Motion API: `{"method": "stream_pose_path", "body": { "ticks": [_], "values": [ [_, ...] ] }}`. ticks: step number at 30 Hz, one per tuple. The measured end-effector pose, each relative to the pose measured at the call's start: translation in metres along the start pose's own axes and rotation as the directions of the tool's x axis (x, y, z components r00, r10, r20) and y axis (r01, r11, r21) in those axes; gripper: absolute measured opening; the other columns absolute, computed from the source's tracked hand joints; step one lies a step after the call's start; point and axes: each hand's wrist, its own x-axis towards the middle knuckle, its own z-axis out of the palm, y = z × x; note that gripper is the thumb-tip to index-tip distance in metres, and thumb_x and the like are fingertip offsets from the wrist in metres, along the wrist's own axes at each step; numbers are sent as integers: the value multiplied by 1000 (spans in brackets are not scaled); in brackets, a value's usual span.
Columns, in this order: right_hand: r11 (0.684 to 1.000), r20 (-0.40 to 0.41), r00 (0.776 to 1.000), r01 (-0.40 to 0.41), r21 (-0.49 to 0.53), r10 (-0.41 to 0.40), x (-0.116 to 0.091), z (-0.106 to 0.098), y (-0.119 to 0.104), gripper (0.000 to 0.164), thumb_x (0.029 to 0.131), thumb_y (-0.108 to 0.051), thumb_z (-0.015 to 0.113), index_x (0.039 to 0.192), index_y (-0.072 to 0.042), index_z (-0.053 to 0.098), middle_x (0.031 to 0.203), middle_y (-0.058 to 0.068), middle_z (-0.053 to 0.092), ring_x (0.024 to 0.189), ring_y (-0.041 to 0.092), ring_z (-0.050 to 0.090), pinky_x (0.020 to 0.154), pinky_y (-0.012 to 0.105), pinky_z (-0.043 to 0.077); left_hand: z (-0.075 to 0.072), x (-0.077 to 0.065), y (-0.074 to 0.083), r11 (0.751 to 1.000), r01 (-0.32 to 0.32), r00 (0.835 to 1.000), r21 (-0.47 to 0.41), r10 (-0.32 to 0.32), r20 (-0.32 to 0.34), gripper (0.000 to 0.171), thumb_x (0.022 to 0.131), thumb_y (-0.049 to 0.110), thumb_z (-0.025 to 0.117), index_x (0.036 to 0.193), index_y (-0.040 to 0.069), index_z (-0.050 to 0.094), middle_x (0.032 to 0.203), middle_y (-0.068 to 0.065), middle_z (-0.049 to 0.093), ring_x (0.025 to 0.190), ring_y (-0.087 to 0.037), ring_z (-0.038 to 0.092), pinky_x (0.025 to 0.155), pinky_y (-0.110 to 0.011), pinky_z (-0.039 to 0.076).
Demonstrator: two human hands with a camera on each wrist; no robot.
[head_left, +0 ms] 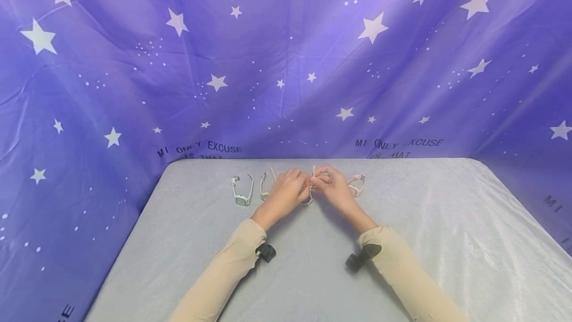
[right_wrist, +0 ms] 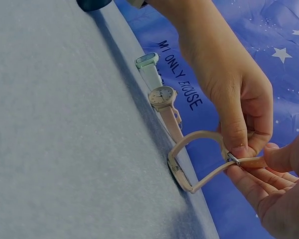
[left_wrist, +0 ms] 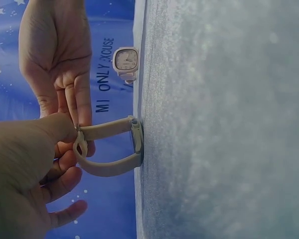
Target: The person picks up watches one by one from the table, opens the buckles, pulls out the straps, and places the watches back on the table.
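A beige wristwatch (right_wrist: 180,172) stands on its case on the table, its strap looped upward toward both hands. At the metal buckle (right_wrist: 232,158), my left hand (head_left: 286,190) pinches the strap between thumb and fingers. My right hand (head_left: 336,192) holds the strap's free end between thumb and fingers, just beyond the buckle. In the left wrist view the strap (left_wrist: 107,167) makes a closed loop, with a smaller bend beside the buckle. Part of the buckle is hidden behind the left thumb.
Left of the hands lie a pale green watch (head_left: 242,201) and a beige round-dial watch (right_wrist: 162,96). A pink square-dial watch (left_wrist: 126,59) sits to the right. Grey cloth covers the table (head_left: 313,272); a purple starry curtain (head_left: 286,53) hangs behind it.
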Motion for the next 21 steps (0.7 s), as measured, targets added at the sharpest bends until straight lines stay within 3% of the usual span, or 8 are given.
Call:
{"method": "stream_pose_path", "body": {
  "ticks": [9,17,21],
  "values": [
    [1000,-4,1000,12,6,-12,0,1,1,20,99,2,60,113,13,53,113,38,68,100,33,75,88,39,63,0,0,0,999,31,998,29,-32,53,9,99,19,57,96,12,61,93,0,59,92,-19,58,87,-39,52],
    [997,4,999,34,71,-34,-1,0,1,15,98,1,62,108,8,54,102,28,74,84,10,73,82,31,64,-2,1,0,999,44,999,6,-44,13,6,94,16,61,90,13,59,86,0,58,84,-19,57,80,-37,52],
    [993,14,998,61,105,-63,-1,-1,2,11,96,2,63,104,4,55,102,28,74,82,8,73,79,26,64,-2,1,-2,995,83,997,-59,-83,3,6,91,16,65,91,11,62,89,-3,62,84,-20,60,81,-38,54]
  ]
}}
